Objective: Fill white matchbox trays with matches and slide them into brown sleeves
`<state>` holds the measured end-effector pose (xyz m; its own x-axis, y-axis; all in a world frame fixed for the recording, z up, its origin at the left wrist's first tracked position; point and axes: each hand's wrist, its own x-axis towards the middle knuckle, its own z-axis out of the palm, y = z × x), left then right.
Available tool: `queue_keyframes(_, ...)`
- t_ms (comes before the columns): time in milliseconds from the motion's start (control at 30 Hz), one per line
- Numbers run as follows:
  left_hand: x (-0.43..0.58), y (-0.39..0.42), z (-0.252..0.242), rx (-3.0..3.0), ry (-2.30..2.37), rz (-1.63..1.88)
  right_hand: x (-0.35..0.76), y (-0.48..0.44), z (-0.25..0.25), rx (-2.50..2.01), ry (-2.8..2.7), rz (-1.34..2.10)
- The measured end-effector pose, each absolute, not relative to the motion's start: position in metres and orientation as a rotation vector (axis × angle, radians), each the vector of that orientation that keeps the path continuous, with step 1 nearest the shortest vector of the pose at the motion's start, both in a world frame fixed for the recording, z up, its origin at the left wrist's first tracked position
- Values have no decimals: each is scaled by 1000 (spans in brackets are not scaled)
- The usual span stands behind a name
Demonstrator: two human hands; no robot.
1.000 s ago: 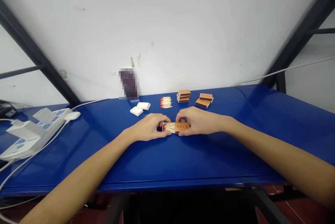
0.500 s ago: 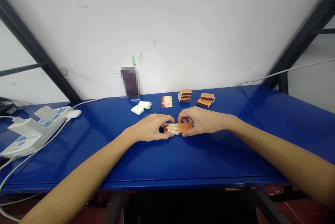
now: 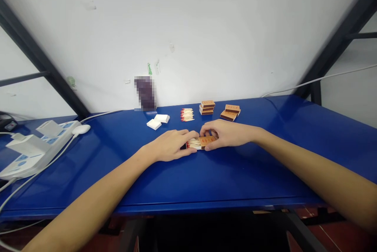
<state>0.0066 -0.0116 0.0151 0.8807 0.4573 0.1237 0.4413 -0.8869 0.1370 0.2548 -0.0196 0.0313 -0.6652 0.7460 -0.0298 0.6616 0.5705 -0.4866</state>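
Note:
On the blue table lies a matchbox with its white tray [image 3: 198, 147] slid partly out to the left. Matches [image 3: 193, 143] with red heads fill the tray's exposed part. My left hand [image 3: 172, 145] is closed around the tray's left end, thumb on the near side and fingers on the far side. The brown printed sleeve [image 3: 207, 141] of the box is gripped between thumb and fingers of my right hand [image 3: 225, 133]. Part of the tray's left end is hidden by my left fingers.
Behind the hands are a pile of loose matches [image 3: 187, 114], two white trays [image 3: 154, 124], a stack of matchboxes [image 3: 207, 107] and two brown matchbox sleeves or boxes [image 3: 229, 115]. At the left lies a white power strip [image 3: 55, 142] with plugs and cables. A wall [image 3: 220, 40] backs the table.
My left fingers have moved right over the far side of the tray and matches, covering more of them. My right hand keeps its hold on the sleeve.

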Motion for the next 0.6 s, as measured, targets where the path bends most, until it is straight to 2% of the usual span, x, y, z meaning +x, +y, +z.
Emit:
queue_keyframes(267,14,-18,14,2603,713,460,236,-31,23,-1050,-2577,477)
queue_keyframes(600,7,-9,12,2734,700,488,242,-21,11,-1112,-2585,175)
